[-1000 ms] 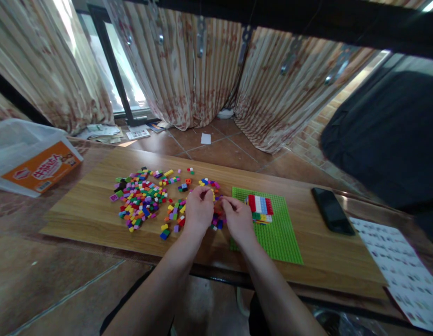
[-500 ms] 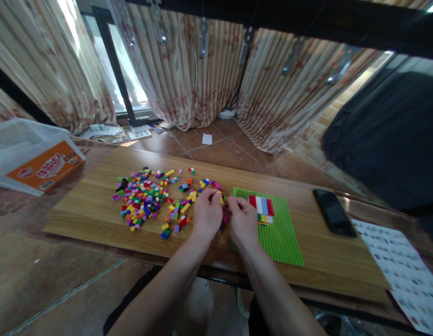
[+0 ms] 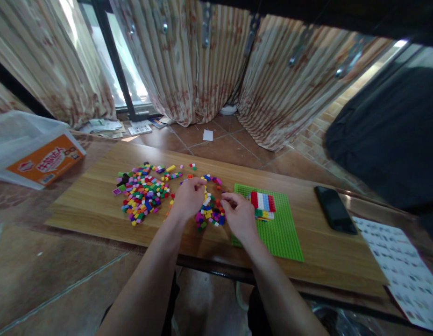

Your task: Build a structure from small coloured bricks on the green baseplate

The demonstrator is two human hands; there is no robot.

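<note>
Bricks (image 3: 209, 212) lie on the board (image 3: 97, 186) between the left hand (image 3: 188, 200) and right hand (image 3: 240, 217), near the fingertips. Fingers curl, thumb near forefinger; whether either hand grips a brick cannot be told.

A: Daylight glares through the window (image 3: 128, 70), nearly washed white, and everything indoors sits dim!
B: Dim indeed: the dark cloth (image 3: 380, 140) sinks into gloom! And the printed sheet (image 3: 394, 266) stretches toward the edge, its print blurred past reading.

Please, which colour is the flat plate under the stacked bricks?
The plate is bright green; it shows best in the head view.
</note>
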